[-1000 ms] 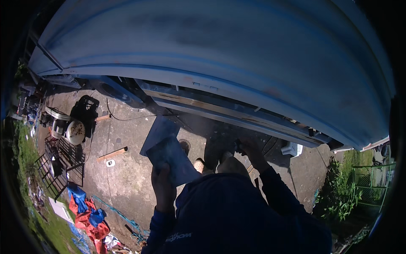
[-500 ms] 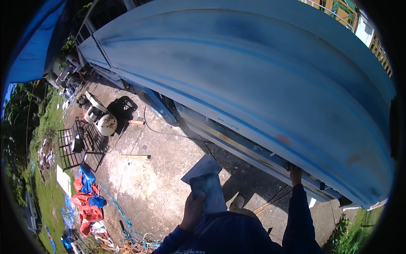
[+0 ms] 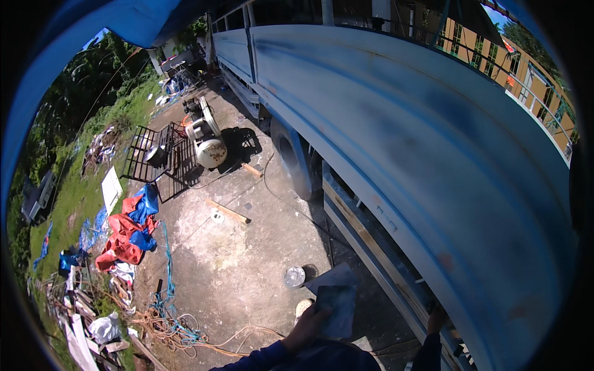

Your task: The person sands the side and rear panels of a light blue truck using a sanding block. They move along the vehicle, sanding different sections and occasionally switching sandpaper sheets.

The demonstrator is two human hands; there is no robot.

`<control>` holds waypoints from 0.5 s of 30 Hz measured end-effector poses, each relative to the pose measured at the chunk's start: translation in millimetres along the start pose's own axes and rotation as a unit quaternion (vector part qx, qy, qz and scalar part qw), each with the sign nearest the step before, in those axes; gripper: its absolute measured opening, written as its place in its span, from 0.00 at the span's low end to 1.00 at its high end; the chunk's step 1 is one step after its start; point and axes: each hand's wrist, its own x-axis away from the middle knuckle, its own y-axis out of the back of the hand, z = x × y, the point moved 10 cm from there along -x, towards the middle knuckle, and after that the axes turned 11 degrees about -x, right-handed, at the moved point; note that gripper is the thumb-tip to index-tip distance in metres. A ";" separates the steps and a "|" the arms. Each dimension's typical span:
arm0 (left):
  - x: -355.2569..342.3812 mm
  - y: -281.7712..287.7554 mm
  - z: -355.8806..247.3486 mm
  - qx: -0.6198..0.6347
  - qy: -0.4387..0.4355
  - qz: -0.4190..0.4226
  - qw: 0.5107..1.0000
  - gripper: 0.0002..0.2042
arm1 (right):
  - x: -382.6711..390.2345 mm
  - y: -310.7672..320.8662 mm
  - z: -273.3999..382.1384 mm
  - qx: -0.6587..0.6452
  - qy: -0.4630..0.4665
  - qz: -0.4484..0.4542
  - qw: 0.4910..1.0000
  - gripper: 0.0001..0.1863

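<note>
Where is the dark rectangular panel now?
In the head view, the dark rectangular panel is near the lower edge, right of centre, held in the left hand.

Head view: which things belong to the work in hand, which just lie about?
Apparently in use:
- flat sheet, held in the left hand
- vehicle side panel, right hand by its lower edge; grip unclear

Apparently lying about:
- red-and-blue tarp
- wooden strip
- white board
</note>
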 end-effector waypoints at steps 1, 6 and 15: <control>-0.7 -5.3 -2.1 0.005 -0.001 0.006 1.000 0.22 | 6.1 8.4 -0.2 0.025 0.023 -0.029 0.999 0.20; 11.8 -9.6 -13.1 -0.022 -0.013 0.004 1.000 0.24 | 73.1 31.8 134.6 -0.513 -0.256 0.189 0.798 0.17; 36.8 -30.5 -40.3 -0.084 -0.051 0.096 0.991 0.24 | 105.7 143.8 451.4 -0.791 -0.184 0.532 0.240 0.26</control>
